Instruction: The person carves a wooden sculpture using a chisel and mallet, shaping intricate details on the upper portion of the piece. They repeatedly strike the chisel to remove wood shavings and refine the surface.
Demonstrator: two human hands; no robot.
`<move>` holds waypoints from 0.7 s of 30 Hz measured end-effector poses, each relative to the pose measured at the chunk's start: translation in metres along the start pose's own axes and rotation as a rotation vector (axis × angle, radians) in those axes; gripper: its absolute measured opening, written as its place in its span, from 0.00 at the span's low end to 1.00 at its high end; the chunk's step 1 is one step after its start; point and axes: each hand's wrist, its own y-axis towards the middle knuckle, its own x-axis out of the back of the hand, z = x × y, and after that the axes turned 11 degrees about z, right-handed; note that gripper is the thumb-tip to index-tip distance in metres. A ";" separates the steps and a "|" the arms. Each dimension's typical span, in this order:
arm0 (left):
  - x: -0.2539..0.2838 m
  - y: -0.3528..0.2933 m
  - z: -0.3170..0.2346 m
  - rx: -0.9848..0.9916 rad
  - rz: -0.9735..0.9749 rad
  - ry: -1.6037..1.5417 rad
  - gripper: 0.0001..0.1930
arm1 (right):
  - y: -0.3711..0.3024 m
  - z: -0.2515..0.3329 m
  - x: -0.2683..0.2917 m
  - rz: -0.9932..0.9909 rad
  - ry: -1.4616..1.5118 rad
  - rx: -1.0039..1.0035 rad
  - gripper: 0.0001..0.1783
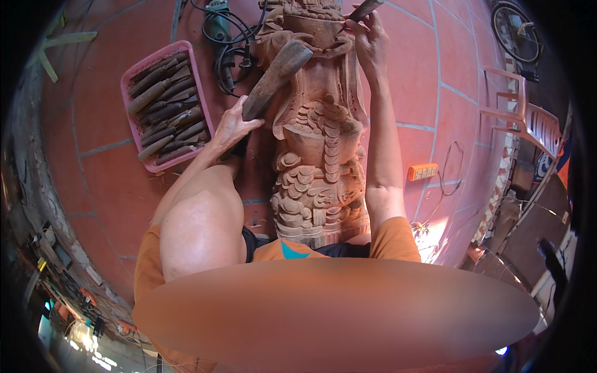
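A carved wooden statue [318, 149] lies lengthwise in front of me, with coin-like and rounded relief along its body. My left hand [231, 127] grips the near end of a worn wooden mallet [278, 79], a thick flat bar slanting up over the statue's left side. At the far end of the carving, my right hand [372, 48] is closed around a chisel [364, 9]. The chisel's handle points up and to the right; its tip against the wood is too small to make out.
On the left, a pink plastic basket [203, 93] holds several wooden-handled chisels [165, 99]. A green power tool [217, 23] with black cable lies beyond it. To the right are an orange power strip [423, 172], a pink plastic chair [528, 121] and a bicycle wheel [515, 32].
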 end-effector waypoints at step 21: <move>0.044 0.018 -0.174 -0.548 -0.201 0.142 0.25 | 0.011 0.010 0.004 0.219 -0.322 -0.081 0.19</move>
